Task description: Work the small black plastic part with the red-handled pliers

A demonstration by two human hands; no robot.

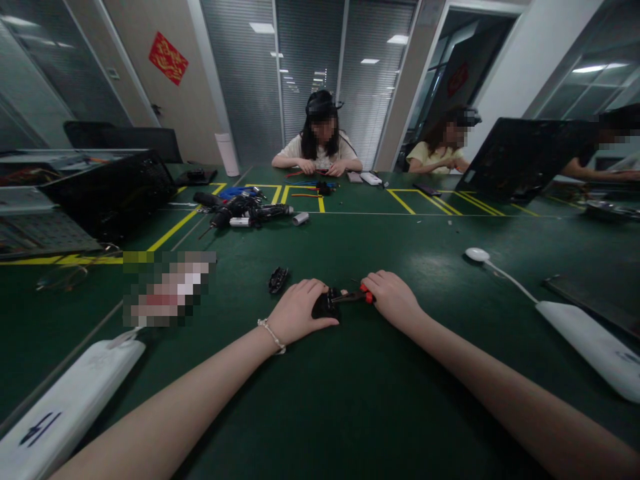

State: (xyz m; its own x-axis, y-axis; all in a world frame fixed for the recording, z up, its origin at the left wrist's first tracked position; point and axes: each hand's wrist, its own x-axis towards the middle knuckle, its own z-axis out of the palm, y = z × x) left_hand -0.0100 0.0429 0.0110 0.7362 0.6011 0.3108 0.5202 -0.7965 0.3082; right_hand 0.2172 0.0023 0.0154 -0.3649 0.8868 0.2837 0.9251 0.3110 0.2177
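Observation:
My left hand (299, 312), with a beaded bracelet at its wrist, is closed on a small black part (326, 307) and holds it against the green table. Its fingers cover some of that part. From the other side, my right hand (393, 295) grips pliers (369, 293) with red and black handles. Their metal jaws point left and reach the black part; whether they pinch anything is too small to tell. Just beyond my left hand lies a separate black piece (278, 280) with a ridged, hollow-looking surface.
A pile of black tools and blue cables (240, 203) lies ahead to the left. White devices flank my arms, one at left (80, 393) and one at right (583, 337). Black panels stand at both sides. A person (320, 147) works across the table; others sit further right.

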